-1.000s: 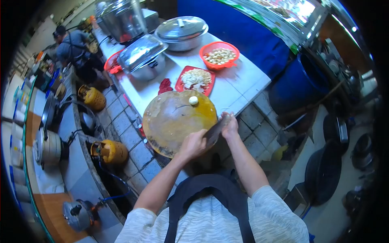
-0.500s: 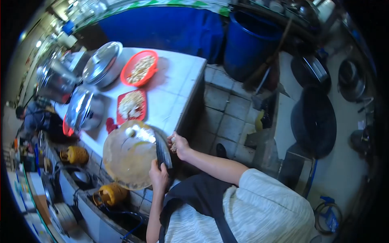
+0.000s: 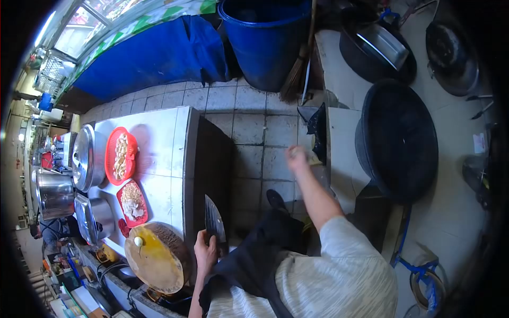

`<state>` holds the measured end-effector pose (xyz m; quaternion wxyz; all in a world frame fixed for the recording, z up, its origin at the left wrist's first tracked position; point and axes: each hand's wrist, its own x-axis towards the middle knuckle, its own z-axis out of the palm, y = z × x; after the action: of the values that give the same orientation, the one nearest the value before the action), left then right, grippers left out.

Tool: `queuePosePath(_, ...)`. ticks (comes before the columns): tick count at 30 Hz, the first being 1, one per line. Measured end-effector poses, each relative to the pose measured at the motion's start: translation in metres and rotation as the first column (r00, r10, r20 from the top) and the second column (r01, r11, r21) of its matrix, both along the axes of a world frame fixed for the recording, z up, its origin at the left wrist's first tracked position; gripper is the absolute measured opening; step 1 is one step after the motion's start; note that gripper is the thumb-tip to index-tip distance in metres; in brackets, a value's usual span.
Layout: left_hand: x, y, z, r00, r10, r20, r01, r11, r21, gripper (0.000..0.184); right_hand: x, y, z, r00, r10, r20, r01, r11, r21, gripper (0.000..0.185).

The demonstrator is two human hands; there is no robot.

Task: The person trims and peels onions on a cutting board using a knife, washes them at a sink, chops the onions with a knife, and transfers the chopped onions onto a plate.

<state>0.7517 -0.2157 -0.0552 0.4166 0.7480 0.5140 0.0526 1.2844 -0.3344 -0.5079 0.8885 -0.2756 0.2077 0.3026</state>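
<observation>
My left hand (image 3: 205, 253) grips a cleaver (image 3: 213, 218), its blade pointing up beside the table's front edge. To its left is a thick round wooden chopping board (image 3: 158, 261) with a yellow stain and a small white bulb (image 3: 138, 241) on it. My right hand (image 3: 297, 158) is stretched out over the tiled floor, next to a black plastic bag (image 3: 318, 130). Its fingers are curled in, and what they hold is too small and blurred to name. A red tray (image 3: 144, 210) of chopped pale pieces lies beyond the board.
On the white table (image 3: 161, 144) stand a red basket (image 3: 132, 150) of pale bulbs and lidded metal pots (image 3: 101, 214). A blue barrel (image 3: 268, 47) and a broom (image 3: 294, 79) are ahead. Large black basins (image 3: 400, 140) rest at the right. Another person (image 3: 53, 230) is at the far left.
The view has swung right. My right hand has left the cleaver and board and reached out right over the floor. My left hand still holds the cleaver, now away from the board.
</observation>
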Motion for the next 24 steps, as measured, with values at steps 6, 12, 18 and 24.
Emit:
queuePosePath(6,0.027,0.005,0.02,0.987,0.105,-0.125,-0.12,0.986,-0.119,0.04,0.004,-0.022,0.101,0.885,-0.316,-0.342,0.183,0.911,-0.369,0.046)
queuePosePath(12,-0.022,-0.006,0.036,0.935,0.346,-0.08,-0.352,0.933,-0.079,0.053,-0.123,0.06,0.182,0.87,0.491,0.048,-0.223,0.476,-0.851,0.025)
queuePosePath(18,-0.134,-0.027,0.047,0.658,0.714,0.239,-0.671,0.7,-0.246,0.043,-0.288,0.177,0.298,0.05,0.863,0.503,0.144,0.492,-0.859,0.016)
queuePosePath(24,-0.243,-0.026,0.048,0.355,0.823,0.444,-0.838,0.491,-0.239,0.045,-0.521,0.279,0.454,-0.531,0.426,0.733,-0.376,0.657,-0.654,0.044)
